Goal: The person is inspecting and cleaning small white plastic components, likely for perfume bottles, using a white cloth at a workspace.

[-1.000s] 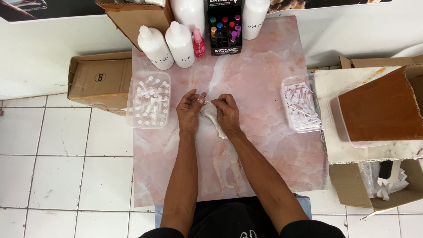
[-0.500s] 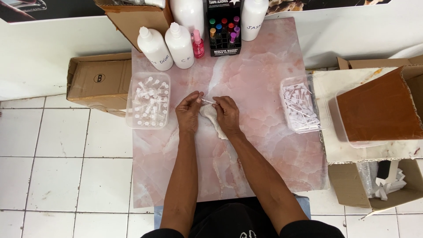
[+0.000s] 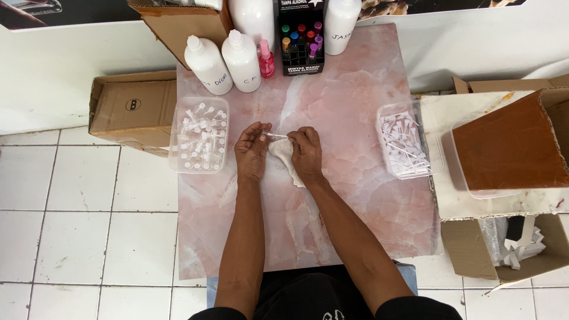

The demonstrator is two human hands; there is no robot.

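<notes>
Both hands meet over the middle of a pink marble-patterned table. My left hand pinches one end of a thin white stick-like piece. My right hand holds the other end and rests on a crumpled white cloth lying on the table. A clear tray of several small clear vials stands just left of my left hand. A second clear tray with several white spray stems sits at the table's right edge.
At the far edge stand white squeeze bottles, a small pink bottle and a black display box of coloured vials. Cardboard boxes flank the table on a white tiled floor; an open brown box is on the right.
The hands stay nearly in place over the cloth; only slight finger movement on the white piece shows.
</notes>
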